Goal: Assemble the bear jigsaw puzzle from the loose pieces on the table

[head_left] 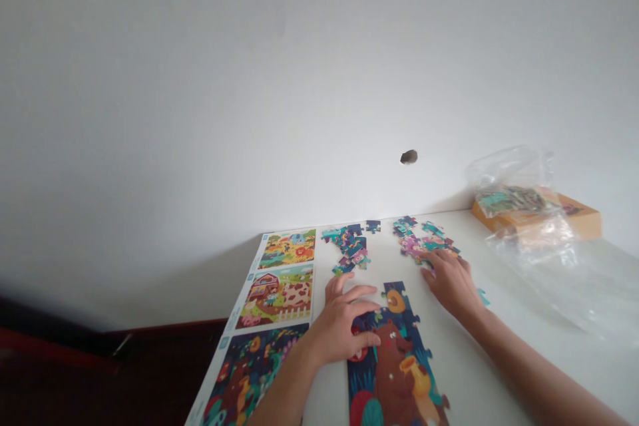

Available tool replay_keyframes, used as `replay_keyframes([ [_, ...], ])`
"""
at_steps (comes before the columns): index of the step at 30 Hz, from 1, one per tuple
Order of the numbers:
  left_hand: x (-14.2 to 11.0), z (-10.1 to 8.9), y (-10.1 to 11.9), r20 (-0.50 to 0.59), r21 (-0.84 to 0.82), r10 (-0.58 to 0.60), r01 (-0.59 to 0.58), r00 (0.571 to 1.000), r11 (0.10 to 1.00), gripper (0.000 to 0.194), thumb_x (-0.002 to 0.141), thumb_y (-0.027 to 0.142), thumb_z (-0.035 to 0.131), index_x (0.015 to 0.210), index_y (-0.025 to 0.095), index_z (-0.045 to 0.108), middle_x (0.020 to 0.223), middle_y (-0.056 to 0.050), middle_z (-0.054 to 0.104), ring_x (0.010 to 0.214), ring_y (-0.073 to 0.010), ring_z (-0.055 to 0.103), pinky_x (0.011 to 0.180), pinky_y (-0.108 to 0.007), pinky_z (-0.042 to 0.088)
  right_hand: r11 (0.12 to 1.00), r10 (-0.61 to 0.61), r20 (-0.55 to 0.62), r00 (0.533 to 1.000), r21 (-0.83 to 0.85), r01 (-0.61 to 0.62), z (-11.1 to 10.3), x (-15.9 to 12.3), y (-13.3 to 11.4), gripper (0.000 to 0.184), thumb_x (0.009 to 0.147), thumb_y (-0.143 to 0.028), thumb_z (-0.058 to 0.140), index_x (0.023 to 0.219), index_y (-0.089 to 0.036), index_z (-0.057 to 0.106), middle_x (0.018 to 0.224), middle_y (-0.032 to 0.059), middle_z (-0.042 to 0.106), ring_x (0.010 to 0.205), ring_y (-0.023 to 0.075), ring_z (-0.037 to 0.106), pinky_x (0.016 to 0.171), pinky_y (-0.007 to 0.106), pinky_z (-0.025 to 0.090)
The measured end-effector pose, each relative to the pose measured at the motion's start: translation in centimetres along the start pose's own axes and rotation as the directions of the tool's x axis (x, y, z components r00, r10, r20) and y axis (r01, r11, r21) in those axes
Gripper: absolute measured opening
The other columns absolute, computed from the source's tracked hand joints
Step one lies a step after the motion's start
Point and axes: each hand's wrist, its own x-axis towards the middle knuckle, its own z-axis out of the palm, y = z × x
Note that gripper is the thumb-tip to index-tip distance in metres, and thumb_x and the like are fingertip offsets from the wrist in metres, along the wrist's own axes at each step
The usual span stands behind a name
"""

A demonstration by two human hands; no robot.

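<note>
A partly joined jigsaw (399, 373) with a brown bear on dark blue lies on the white table (499, 353). My left hand (344, 326) rests flat on its upper left part, fingers spread, holding nothing. My right hand (449, 279) lies palm down at the edge of a pile of loose pieces (424, 239), fingertips touching them; whether it grips one is hidden. A second pile of loose pieces (349, 246) lies beyond my left hand.
A reference sheet (279, 299) with three picture panels lies along the table's left edge. At the back right an orange box (579, 216) carries a clear plastic bag of pieces (514, 196); more clear plastic (559, 266) spreads before it. A white wall stands behind.
</note>
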Motion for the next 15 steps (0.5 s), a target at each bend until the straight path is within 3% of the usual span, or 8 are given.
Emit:
replay_keyframes([
  [15, 0.02, -0.30, 0.14, 0.001, 0.021, 0.027, -0.027, 1.000, 0.999, 0.048, 0.073, 0.052, 0.080, 0.115, 0.034, 0.071, 0.138, -0.004, 0.058, 0.142, -0.0384, 0.026, 0.114, -0.062, 0.017, 0.994, -0.046, 0.006, 0.999, 0.096, 0.045, 0.19, 0.08, -0.50, 0.033, 0.087, -0.020, 0.052, 0.118, -0.023, 0.064, 0.111, 0.0080, 0.065, 0.111, 0.0237, 0.058, 0.099, 0.037, 0.036],
])
